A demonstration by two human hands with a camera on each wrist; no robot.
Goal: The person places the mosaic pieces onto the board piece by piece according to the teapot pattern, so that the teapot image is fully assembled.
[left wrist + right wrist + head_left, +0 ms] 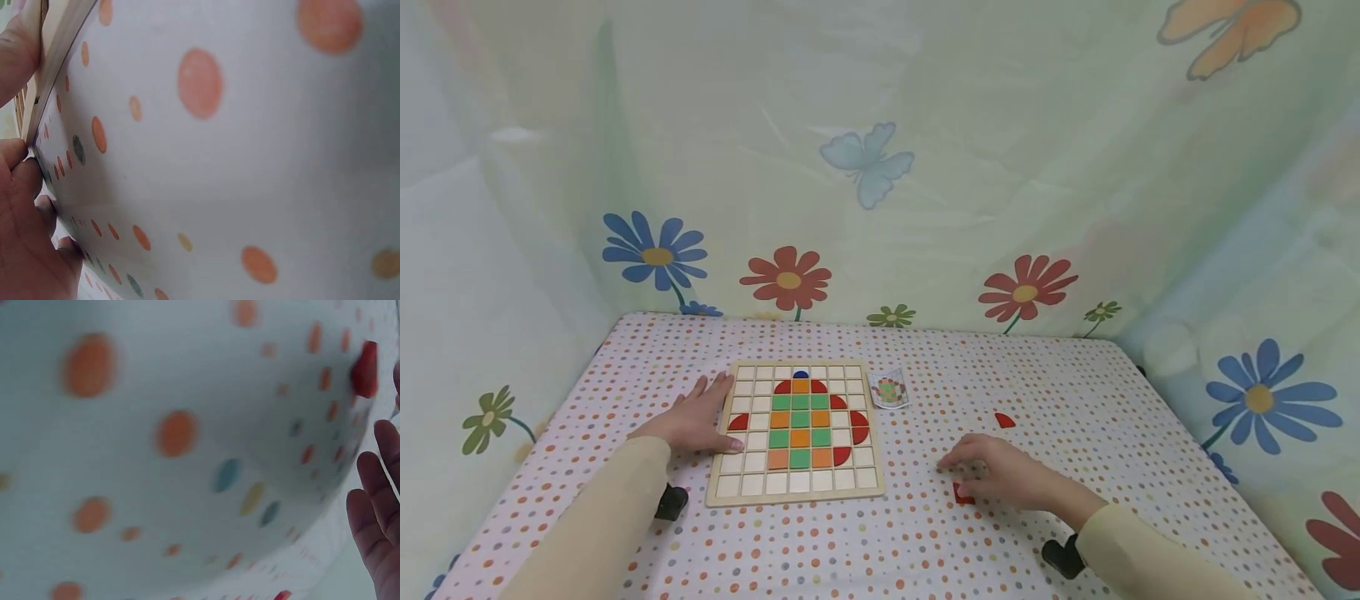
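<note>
A square wooden grid board [842,495] lies on the table with coloured tiles forming a pattern: green and orange squares in the middle, red curved pieces [861,427] around them, a blue piece [801,375] on top. My left hand [691,418] rests at its left edge, thumb over the frame and fingers spread along the side. To the right of the board, my right hand [1000,473] hovers low with fingers loosely bent and nothing gripped. Below its thumb lies a red piece [962,493], partly covered by the hand. Another red curved piece [1004,420] lies beyond that hand.
A small picture card [889,388] with a similar coloured pattern lies beside the board's upper right corner. A dotted cloth [760,550] covers the table. Flowered curtain [880,242] stands behind and along both sides.
</note>
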